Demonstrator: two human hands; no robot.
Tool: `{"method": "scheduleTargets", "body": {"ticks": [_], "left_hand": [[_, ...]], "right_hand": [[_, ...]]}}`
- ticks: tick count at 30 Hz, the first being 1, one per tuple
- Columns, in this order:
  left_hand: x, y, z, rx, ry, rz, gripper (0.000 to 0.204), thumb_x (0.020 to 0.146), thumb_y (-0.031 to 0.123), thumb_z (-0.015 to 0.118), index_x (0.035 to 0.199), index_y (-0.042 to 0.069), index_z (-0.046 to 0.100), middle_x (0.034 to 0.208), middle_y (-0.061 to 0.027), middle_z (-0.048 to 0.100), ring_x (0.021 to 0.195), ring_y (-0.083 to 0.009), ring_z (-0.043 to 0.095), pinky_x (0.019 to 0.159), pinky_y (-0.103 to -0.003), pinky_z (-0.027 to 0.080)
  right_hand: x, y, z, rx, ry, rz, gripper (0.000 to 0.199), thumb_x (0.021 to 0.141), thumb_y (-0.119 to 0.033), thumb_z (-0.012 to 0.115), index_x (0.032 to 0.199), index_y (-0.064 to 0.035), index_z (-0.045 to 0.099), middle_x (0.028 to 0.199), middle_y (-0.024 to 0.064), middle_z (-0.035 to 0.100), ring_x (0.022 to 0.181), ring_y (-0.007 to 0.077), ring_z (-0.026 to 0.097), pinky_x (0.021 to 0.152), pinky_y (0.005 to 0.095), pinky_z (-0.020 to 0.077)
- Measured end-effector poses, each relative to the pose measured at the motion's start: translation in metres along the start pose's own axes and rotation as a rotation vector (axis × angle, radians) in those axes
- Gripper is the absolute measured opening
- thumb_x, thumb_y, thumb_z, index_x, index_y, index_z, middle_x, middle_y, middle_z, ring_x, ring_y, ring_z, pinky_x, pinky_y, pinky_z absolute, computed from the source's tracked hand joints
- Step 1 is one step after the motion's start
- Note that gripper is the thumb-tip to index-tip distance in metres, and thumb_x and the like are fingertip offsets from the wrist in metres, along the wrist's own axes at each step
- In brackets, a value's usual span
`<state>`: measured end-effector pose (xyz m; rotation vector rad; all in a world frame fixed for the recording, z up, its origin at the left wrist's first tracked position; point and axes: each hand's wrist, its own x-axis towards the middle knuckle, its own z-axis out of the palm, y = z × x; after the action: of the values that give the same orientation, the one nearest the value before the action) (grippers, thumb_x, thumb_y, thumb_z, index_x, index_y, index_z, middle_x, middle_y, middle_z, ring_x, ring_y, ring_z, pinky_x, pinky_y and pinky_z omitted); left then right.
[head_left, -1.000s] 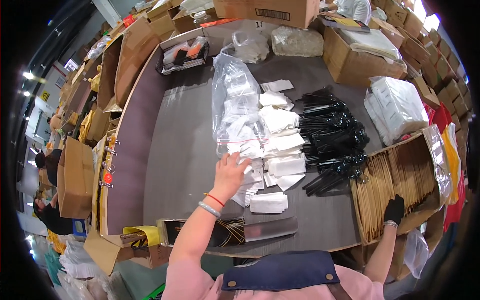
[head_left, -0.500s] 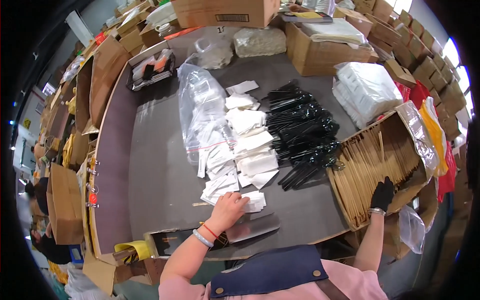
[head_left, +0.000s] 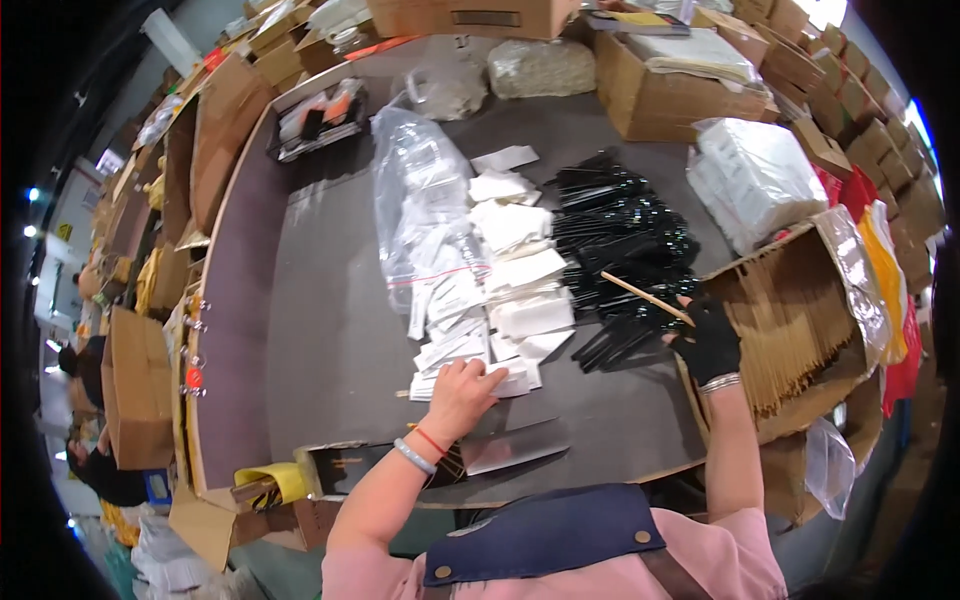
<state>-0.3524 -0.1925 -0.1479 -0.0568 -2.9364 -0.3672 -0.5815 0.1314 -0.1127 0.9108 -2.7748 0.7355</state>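
Observation:
My left hand [head_left: 462,393] is bare and rests fingers-down on the nearest white paper packet [head_left: 500,378] at the front of a row of white packets [head_left: 510,270]. My right hand [head_left: 708,342] wears a black glove and pinches a thin wooden stick [head_left: 645,297], lifted over the pile of black plastic cutlery [head_left: 620,250]. A cardboard box full of wooden sticks [head_left: 800,320] lies just right of that hand.
A clear plastic bag of small packets [head_left: 425,210] lies left of the row. A stack of white bags [head_left: 755,180] sits at the right, cardboard boxes [head_left: 660,95] ring the dark table [head_left: 330,320], and a flat tray [head_left: 500,450] lies at its front edge.
My right hand has come out of the stick box, moving left with one stick over the black cutlery. My left hand slid toward me to the nearest white packet.

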Motion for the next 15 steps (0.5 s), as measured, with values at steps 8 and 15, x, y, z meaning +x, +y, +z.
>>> {"method": "scheduleTargets", "body": {"ticks": [8, 15], "left_hand": [[-0.009, 0.008, 0.039, 0.129, -0.02, 0.046, 0.008, 0.075, 0.014, 0.057, 0.081, 0.009, 0.057, 0.073, -0.0093, 0.059, 0.067, -0.0258, 0.06, 0.064, -0.04, 0.047], [-0.024, 0.016, 0.041, -0.239, 0.058, -0.055, 0.019, 0.078, 0.016, 0.059, 0.091, 0.007, 0.049, 0.087, -0.0142, 0.053, 0.075, -0.0342, 0.058, 0.065, -0.044, 0.047]], "right_hand": [[-0.017, 0.085, 0.028, 0.092, -0.089, -0.281, 0.045, 0.076, -0.021, 0.074, 0.119, -0.0105, 0.064, 0.111, 0.014, 0.061, 0.102, 0.0327, 0.058, 0.086, 0.0435, 0.049], [-0.009, 0.06, 0.005, -0.188, -0.146, -0.33, 0.029, 0.063, -0.01, 0.075, 0.09, -0.0044, 0.067, 0.105, 0.0167, 0.063, 0.106, 0.036, 0.056, 0.093, 0.0456, 0.0468]]}}
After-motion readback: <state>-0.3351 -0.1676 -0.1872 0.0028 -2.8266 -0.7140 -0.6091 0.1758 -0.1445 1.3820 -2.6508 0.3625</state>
